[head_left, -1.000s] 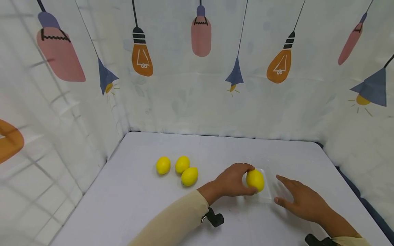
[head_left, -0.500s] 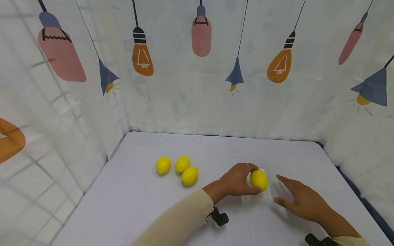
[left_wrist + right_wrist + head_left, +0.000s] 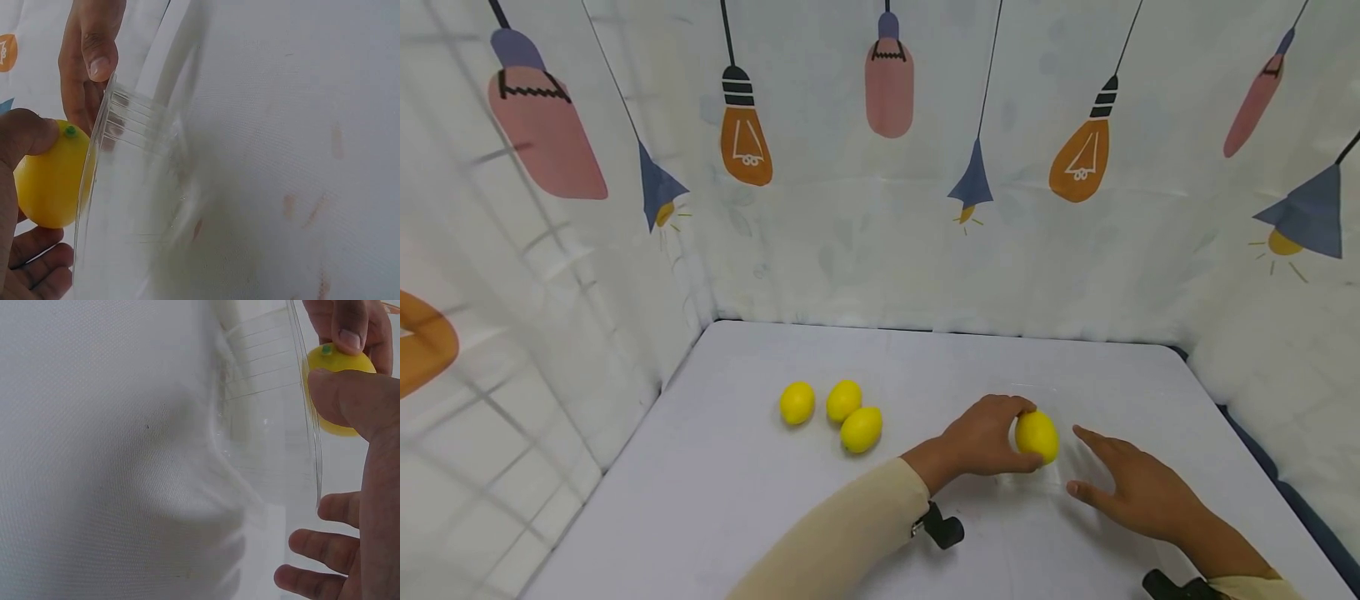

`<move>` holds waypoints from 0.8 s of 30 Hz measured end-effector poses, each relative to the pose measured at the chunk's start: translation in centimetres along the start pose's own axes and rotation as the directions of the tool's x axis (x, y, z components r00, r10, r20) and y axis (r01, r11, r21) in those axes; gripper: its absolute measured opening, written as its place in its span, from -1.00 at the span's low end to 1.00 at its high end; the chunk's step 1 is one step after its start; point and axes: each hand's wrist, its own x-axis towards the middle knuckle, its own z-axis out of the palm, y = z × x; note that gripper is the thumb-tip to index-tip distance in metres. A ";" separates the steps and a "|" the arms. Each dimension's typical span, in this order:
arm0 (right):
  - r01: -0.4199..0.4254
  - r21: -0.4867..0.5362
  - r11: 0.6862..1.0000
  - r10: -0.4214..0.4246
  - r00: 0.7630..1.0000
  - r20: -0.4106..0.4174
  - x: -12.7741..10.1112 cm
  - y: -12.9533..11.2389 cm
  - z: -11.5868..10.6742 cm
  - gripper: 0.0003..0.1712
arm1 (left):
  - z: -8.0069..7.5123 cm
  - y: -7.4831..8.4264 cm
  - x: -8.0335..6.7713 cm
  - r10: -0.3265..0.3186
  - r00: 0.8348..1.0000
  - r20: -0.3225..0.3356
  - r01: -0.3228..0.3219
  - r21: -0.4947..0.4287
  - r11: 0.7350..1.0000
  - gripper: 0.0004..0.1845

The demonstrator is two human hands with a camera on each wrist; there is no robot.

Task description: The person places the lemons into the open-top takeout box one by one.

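A yellow lemon (image 3: pixel 1037 437) with a small green spot at its stem end is pinched between the thumb and fingers of my left hand (image 3: pixel 988 435). It hangs at the rim of a clear plastic container (image 3: pixel 134 206), which is hard to make out in the head view. On the container's other side my right hand (image 3: pixel 1138 487) is held with fingers spread and nothing in its grasp. Its fingertips (image 3: pixel 337 509) show right by the container's rim in the right wrist view. Three more lemons lie left of my hands: one apart (image 3: pixel 797 403), a far one (image 3: pixel 844 401) and a nearer one (image 3: pixel 861 429).
The white table (image 3: pixel 700 500) carries all of this. A pale curtain (image 3: pixel 850 250) printed with lamps and bulbs stands behind it and along both sides. Dark wrist cameras (image 3: pixel 943 529) are strapped at both sleeves.
My left hand has carried the lemon a little to the right, over the clear container. The right hand and the three lemons on the table have stayed put.
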 end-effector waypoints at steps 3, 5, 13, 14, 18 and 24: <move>-0.006 -0.003 1.000 0.006 1.000 0.010 0.1 -0.1 0.0 0.06 | 0.2 0.1 0.3 -0.004 1.000 0.003 0.004 -0.003 1.000 -0.28; -0.011 -0.006 1.000 0.011 1.000 0.020 0.1 -0.1 -0.1 0.08 | 0.4 0.3 0.4 -0.012 1.000 0.007 0.012 -0.005 1.000 -0.28; -0.011 -0.011 1.000 0.012 1.000 0.021 0.2 -0.3 -0.1 0.08 | 0.8 1.0 1.0 -0.049 0.998 0.029 0.048 0.033 0.998 -0.29; -0.010 -0.010 1.000 0.011 1.000 0.019 0.2 -0.3 -0.1 0.08 | 0.8 1.1 1.0 -0.050 0.998 0.033 0.049 0.040 0.998 -0.30; -0.008 -0.007 1.000 0.008 1.000 0.018 0.2 -0.3 0.0 0.08 | 1.2 1.2 1.3 -0.060 0.997 0.043 0.057 0.072 0.996 -0.30; -0.010 -0.007 1.000 0.010 1.000 0.024 0.3 -0.4 -0.1 0.09 | 1.8 1.3 1.6 -0.070 0.996 0.049 0.065 0.109 0.992 -0.31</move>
